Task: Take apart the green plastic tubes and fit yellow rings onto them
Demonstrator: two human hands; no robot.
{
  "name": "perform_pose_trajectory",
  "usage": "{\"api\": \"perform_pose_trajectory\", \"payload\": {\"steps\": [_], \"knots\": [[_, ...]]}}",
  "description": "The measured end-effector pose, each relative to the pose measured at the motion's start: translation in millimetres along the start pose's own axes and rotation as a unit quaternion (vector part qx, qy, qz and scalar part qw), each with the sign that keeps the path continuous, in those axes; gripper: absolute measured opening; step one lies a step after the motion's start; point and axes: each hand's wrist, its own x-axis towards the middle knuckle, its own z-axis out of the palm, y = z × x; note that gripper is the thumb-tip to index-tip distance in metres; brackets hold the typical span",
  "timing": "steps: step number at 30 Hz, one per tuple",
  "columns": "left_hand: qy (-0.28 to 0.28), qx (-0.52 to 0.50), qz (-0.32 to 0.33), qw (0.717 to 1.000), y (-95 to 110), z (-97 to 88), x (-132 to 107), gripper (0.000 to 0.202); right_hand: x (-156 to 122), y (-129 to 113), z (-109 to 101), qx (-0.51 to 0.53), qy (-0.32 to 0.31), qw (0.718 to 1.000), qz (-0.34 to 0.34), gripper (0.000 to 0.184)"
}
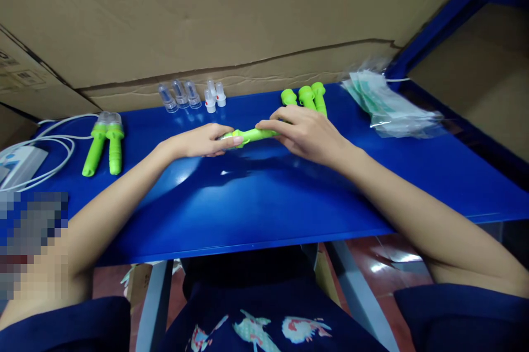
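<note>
Held level above the blue table, a lime-green handle [255, 135] spans the gap between my two hands. My left hand [202, 141] is closed around its left end, where a clear cap partly shows under the fingers. At the other end, my right hand [306, 130] grips the green shaft between thumb and fingers. Just behind my right hand stand several similar green handles [306, 95] without clear caps. Clear plastic caps [181, 94] are upright at the back, beside small clear pieces with white bases [210, 101].
Two green handles with clear tops [115, 148] lie at the left, near a coiled white cable [71, 149] and a white box [25, 164]. Clear plastic bags with green print [382, 101] are at the back right. Cardboard [231, 16] walls the table's [248, 203] rear.
</note>
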Motion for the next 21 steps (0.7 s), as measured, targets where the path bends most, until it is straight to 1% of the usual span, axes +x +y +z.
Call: {"api": "perform_pose_trajectory", "payload": {"steps": [1, 2, 3, 5, 7, 8, 9, 10, 12, 13, 14, 16, 19, 20, 21], "knots": [[-0.014, -0.059, -0.009, 0.998, -3, 1.4, 0, 0.058, 0, 1, 2, -0.011, 0.012, 1.0, -0.004, 0.034], [-0.012, -0.09, -0.013, 0.996, -6, 2.7, -1, 0.058, 0, 2, 5, -0.005, 0.025, 1.0, 0.0, 0.035], [0.003, -0.093, -0.012, 0.996, -8, 3.9, -2, 0.056, -1, 2, 7, 0.015, 0.038, 0.999, 0.017, 0.04], [0.062, -0.04, -0.001, 0.997, -12, 6.1, -4, 0.053, -1, 5, 11, 0.09, 0.046, 0.99, 0.095, 0.055], [0.115, 0.05, 0.006, 0.992, -14, 8.1, -6, 0.052, -1, 10, 13, 0.196, 0.004, 0.962, 0.19, 0.067], [0.128, 0.091, 0.004, 0.988, -15, 9.2, -7, 0.053, -1, 12, 14, 0.249, -0.023, 0.944, 0.217, 0.069], [0.135, 0.124, -0.001, 0.983, -16, 10.4, -8, 0.054, -1, 15, 14, 0.293, -0.038, 0.929, 0.224, 0.069], [0.14, 0.148, -0.007, 0.979, -16, 11.7, -9, 0.057, 0, 18, 13, 0.324, -0.037, 0.92, 0.216, 0.069], [0.15, 0.187, -0.019, 0.971, -17, 14.3, -10, 0.06, 0, 22, 12, 0.357, 0.004, 0.913, 0.198, 0.074], [0.156, 0.207, -0.024, 0.966, -18, 15.7, -11, 0.06, 1, 23, 11, 0.365, 0.019, 0.909, 0.202, 0.073], [0.161, 0.229, -0.028, 0.96, -17, 17.1, -11, 0.06, 1, 23, 10, 0.371, 0.019, 0.903, 0.215, 0.069], [0.163, 0.275, -0.031, 0.947, -15, 20.2, -12, 0.059, 1, 23, 10, 0.377, 0.001, 0.895, 0.241, 0.059], [0.18, 0.321, -0.027, 0.929, -10, 25.3, -14, 0.057, 2, 20, 8, 0.361, -0.005, 0.902, 0.238, 0.056], [0.191, 0.333, -0.027, 0.923, -8, 26.5, -14, 0.057, 2, 18, 6, 0.363, -0.022, 0.899, 0.244, 0.057], [0.203, 0.343, -0.027, 0.917, -7, 27.3, -14, 0.056, 2, 16, 4, 0.37, -0.054, 0.892, 0.256, 0.056]]}}
